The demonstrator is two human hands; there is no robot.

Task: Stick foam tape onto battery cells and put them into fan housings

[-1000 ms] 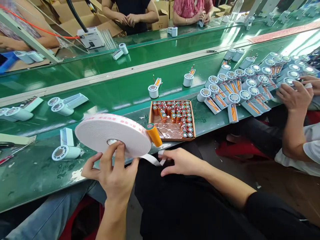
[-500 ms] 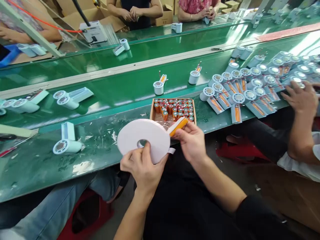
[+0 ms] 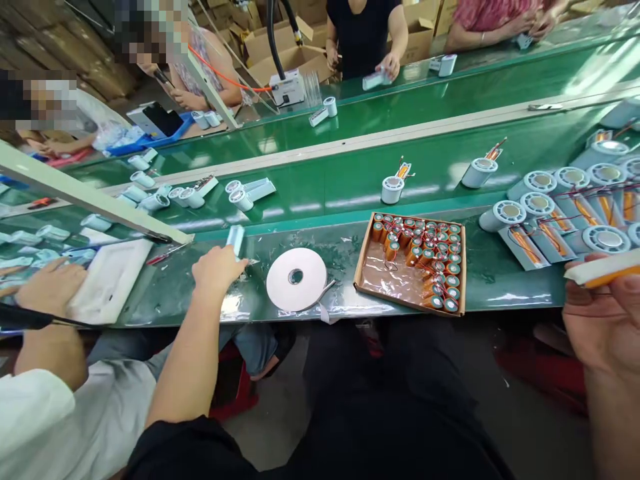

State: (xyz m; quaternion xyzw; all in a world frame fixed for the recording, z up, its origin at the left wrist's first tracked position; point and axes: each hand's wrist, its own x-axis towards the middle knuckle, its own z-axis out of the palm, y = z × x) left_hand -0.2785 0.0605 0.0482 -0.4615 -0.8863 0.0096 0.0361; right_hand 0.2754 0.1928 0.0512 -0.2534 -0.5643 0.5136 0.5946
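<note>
My left hand (image 3: 217, 272) is closed over a light-blue plastic housing (image 3: 237, 239) on the near bench. Only the housing's trough-shaped end shows; its round end is hidden under the hand. At the right edge, my right hand (image 3: 607, 320) pinches an orange battery (image 3: 616, 277) with a white strip along its upper side. Between my hands, a roll of white tape (image 3: 280, 283) lies flat, its loose end hanging over the bench edge. Right of the roll, a shallow cardboard box (image 3: 383, 301) holds several orange cylindrical cells with red wires (image 3: 427, 255).
Light-blue housings with orange batteries (image 3: 543, 203) crowd the right side. A green conveyor (image 3: 320, 200) runs behind the bench (image 3: 345, 253). At left are a co-worker's hand (image 3: 53, 287), a white tray (image 3: 113, 277) and a slanted metal post (image 3: 95, 193).
The tape roll has left my hands and now lies on the bench. My left hand has moved left onto a housing; my right hand has carried the battery right. The view has shifted left.
</note>
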